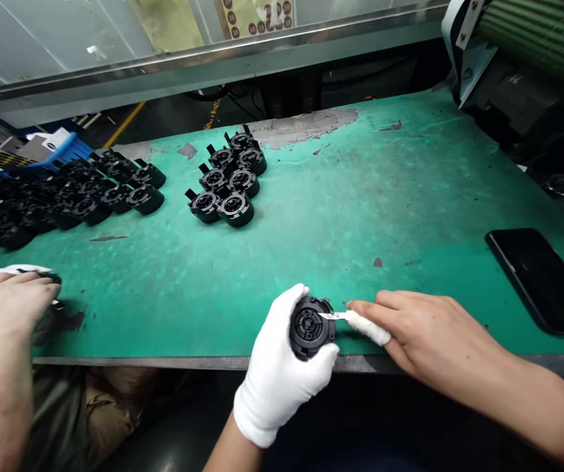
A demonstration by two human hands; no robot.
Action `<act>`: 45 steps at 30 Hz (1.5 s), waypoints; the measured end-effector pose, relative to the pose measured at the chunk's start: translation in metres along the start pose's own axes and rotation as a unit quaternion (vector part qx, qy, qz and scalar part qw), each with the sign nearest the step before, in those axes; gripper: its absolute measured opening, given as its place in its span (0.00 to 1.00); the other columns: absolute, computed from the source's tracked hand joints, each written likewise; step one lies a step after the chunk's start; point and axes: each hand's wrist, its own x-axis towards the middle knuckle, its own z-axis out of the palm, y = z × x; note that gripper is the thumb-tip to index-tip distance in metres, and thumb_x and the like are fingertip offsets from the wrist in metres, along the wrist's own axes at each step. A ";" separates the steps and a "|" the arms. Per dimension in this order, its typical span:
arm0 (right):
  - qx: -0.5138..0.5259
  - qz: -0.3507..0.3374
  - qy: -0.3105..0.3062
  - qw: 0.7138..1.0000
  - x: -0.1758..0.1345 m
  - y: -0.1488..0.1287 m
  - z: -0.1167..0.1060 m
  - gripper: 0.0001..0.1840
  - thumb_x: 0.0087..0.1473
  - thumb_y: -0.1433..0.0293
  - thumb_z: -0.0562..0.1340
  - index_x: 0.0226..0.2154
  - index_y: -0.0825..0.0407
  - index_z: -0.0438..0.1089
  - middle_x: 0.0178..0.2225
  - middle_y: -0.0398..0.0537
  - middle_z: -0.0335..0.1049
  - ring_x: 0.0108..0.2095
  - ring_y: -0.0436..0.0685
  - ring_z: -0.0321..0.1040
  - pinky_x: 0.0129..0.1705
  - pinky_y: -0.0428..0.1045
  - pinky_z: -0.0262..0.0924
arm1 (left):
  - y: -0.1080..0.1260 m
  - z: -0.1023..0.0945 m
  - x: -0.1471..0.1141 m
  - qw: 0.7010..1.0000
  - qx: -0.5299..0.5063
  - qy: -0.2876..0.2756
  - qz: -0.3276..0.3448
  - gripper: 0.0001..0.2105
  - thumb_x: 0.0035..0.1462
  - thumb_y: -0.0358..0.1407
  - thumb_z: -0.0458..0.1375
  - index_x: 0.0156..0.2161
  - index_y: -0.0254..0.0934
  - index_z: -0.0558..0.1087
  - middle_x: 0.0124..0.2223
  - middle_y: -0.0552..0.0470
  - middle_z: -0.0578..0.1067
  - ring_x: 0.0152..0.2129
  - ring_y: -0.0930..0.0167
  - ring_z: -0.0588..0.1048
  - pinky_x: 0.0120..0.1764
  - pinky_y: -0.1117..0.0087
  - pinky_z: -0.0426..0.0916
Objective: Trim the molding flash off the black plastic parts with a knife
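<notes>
My left hand, in a white glove, is closed around a round black plastic part at the table's front edge. Ribs and rings show on the part's upturned face. My right hand is bare apart from a white wrap on one finger. Between its fingers it grips a small knife, whose thin pale blade reaches over the right rim of the part. Its handle is mostly hidden by the fingers. Whether the blade touches the plastic, I cannot tell.
Several similar black parts stand grouped on the green tabletop. More crowd the left, by a blue bin. A co-worker's hand holds a black part at the left. A phone lies right, below a green-covered machine.
</notes>
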 end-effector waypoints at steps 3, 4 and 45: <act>0.014 0.013 0.002 1.000 -0.004 -0.002 0.002 0.28 0.59 0.75 0.55 0.59 0.38 0.67 0.36 0.43 0.71 0.37 0.59 0.72 0.32 0.52 0.55 | 0.000 0.004 -0.001 1.000 0.007 0.019 -0.003 0.36 0.53 0.42 0.66 0.64 0.40 0.58 0.62 0.43 0.68 0.59 0.60 0.69 0.63 0.51 0.65; 0.022 0.011 -0.001 1.000 -0.006 -0.003 0.002 0.28 0.60 0.74 0.55 0.60 0.38 0.67 0.36 0.43 0.71 0.38 0.59 0.72 0.33 0.52 0.57 | 0.000 0.006 -0.002 1.000 0.009 0.024 -0.003 0.36 0.53 0.41 0.66 0.64 0.40 0.58 0.62 0.43 0.68 0.59 0.60 0.69 0.63 0.51 0.65; -0.005 0.038 0.005 0.999 -0.012 -0.020 0.007 0.23 0.67 0.69 0.51 0.61 0.39 0.66 0.38 0.46 0.73 0.37 0.61 0.74 0.33 0.53 0.61 | 0.012 0.028 -0.009 0.991 0.038 0.130 0.026 0.32 0.54 0.38 0.65 0.61 0.39 0.60 0.54 0.45 0.75 0.51 0.61 0.76 0.56 0.56 0.72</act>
